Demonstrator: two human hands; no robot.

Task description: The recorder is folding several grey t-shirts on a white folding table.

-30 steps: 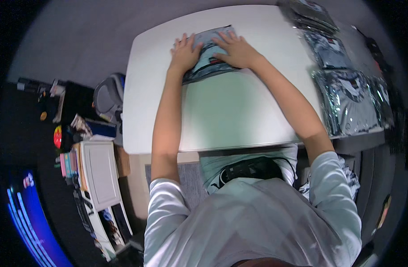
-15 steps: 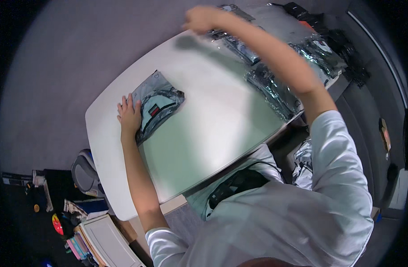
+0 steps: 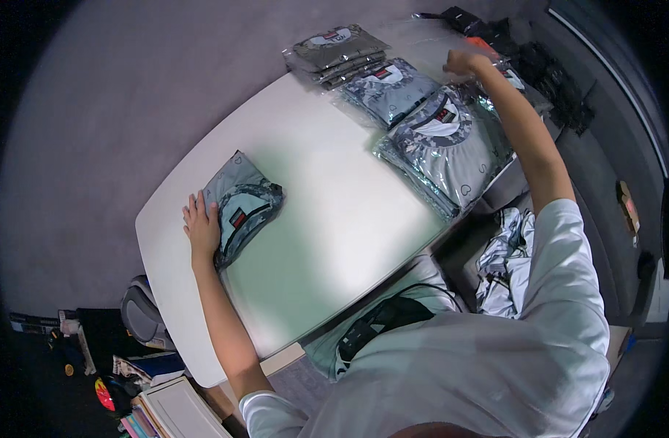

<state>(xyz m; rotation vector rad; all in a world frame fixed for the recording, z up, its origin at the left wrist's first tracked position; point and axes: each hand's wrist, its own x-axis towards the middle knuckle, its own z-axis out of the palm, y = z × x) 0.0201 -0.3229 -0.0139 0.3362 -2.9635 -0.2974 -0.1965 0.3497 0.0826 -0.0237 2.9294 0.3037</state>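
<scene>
A folded grey garment [image 3: 241,188] with a patterned dark neckline and a small red-and-black label lies on the white table's left half. My left hand [image 3: 201,228] rests flat along its left edge, fingers spread. Far to the right, my right hand [image 3: 462,64] hovers by the clear plastic at the table's far end, behind the bagged garments. Its fingers are curled closed; what they hold, if anything, is too small to make out. Nearest to it are a large stack of bagged grey garments [image 3: 469,150] and a bagged grey-blue garment [image 3: 390,91].
At the far edge sits a stack of bagged olive garments [image 3: 340,50]. Black plastic bags [image 3: 550,77] and an orange item [image 3: 482,45] lie past my right hand. White-grey cloth [image 3: 506,259] is heaped below the table's right side. A grey chair [image 3: 141,310] stands by the left edge.
My right hand has swung right from the far edge above the olive stack, uncovering the bagged garments. My left hand stays on the folded garment. The whole view has shifted slightly.
</scene>
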